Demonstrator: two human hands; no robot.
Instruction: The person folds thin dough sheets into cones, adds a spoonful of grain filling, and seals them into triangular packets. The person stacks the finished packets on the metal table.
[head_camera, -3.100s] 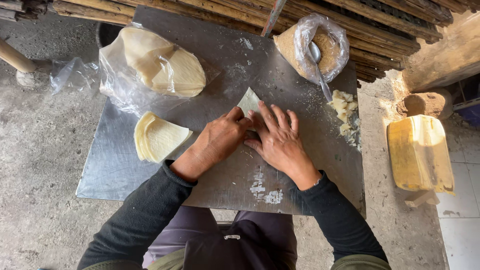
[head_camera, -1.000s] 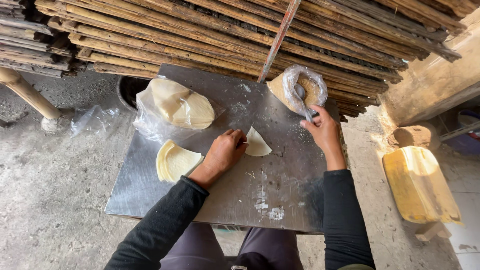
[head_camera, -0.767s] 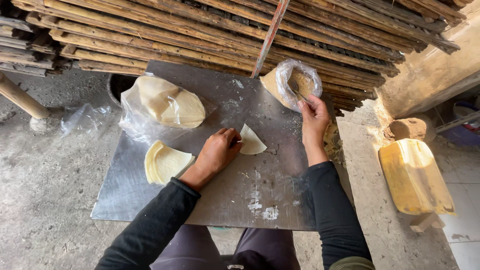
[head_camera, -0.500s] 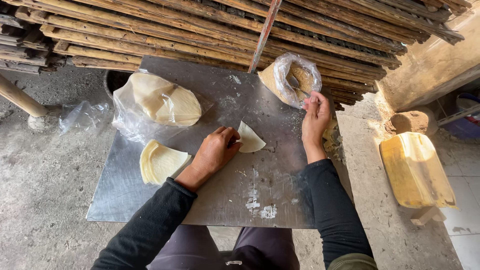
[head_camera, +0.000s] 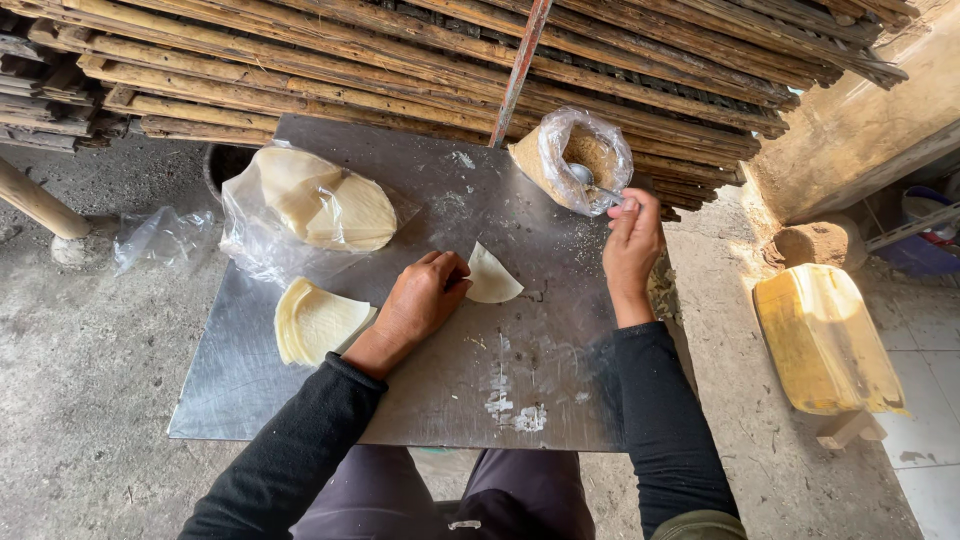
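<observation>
Head view: left hand presses fingertips on a folded wrapper lying mid-bench, its grip closed on nothing. Right hand, at 2 o'clock from the wrapper, pinches a spoon whose bowl sits in a bag of filling at 1 o'clock. Wrapper stack lies at 8 o'clock, just beside the left wrist; bagged wrappers at 10 o'clock
</observation>
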